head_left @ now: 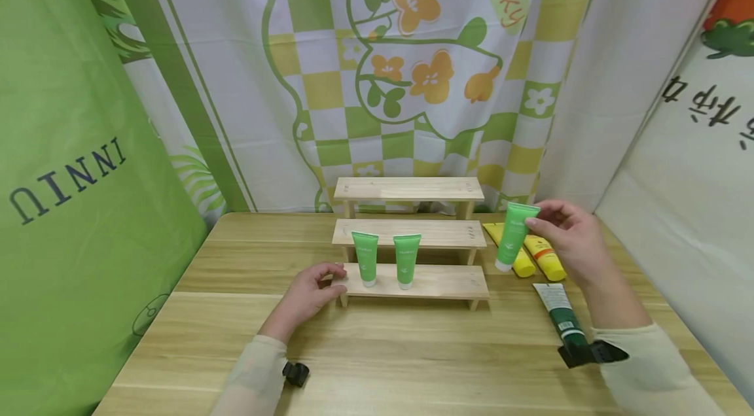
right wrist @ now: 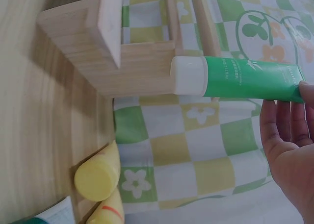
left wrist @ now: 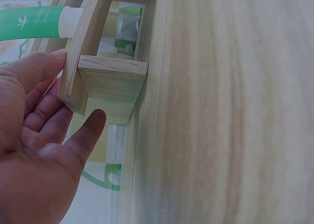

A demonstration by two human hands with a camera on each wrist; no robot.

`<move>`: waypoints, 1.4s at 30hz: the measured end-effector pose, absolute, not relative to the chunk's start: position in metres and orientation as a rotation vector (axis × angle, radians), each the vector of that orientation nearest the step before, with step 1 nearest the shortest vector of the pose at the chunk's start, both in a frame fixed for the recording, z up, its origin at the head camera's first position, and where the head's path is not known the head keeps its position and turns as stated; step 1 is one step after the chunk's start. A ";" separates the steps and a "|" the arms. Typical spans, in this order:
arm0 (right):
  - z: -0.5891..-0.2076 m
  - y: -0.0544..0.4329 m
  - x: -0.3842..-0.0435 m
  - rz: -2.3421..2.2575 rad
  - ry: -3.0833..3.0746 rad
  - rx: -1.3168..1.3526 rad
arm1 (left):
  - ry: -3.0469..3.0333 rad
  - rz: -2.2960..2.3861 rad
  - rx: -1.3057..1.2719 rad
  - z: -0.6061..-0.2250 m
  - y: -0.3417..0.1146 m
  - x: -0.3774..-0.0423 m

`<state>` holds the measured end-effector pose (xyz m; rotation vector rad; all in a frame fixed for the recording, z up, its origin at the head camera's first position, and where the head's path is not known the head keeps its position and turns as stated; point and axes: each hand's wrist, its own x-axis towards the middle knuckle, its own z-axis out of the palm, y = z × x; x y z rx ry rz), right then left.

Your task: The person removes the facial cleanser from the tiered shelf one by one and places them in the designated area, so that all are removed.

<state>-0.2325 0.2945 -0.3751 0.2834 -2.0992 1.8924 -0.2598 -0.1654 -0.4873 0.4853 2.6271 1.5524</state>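
Note:
My right hand [head_left: 568,233] holds a green tube [head_left: 512,236] by its flat end, white cap down, in the air right of a three-step wooden stand [head_left: 442,280]. The right wrist view shows that tube [right wrist: 250,79] lying sideways across the picture, pinched at its end by the fingers. At the stand's lowest step, my left hand [head_left: 312,288] grips the left end of the board, thumb at the front and fingers behind; the little finger extends below it. On this step two green tubes, the left one [head_left: 366,259] and the right one [head_left: 406,261], stand upright on their caps.
Right of the stand two yellow tubes [head_left: 550,262] lie on the table [head_left: 412,357]. Nearer the right forearm lies a dark green and white tube [head_left: 562,314], partly covered by the wrist strap. A patterned curtain [head_left: 318,89] hangs behind the table.

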 end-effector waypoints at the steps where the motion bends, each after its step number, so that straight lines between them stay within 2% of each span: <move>1: -0.377 0.296 -0.232 1.892 -2.100 0.286 | 2.627 1.552 0.482 -0.487 -0.165 -0.260; 17: -0.415 0.315 -0.228 1.993 -2.139 0.307 | 2.632 1.545 0.496 -0.487 -0.165 -0.259; 42: -0.454 0.321 -0.230 1.838 -2.601 0.005 | 2.657 1.516 0.500 -0.489 -0.166 -0.261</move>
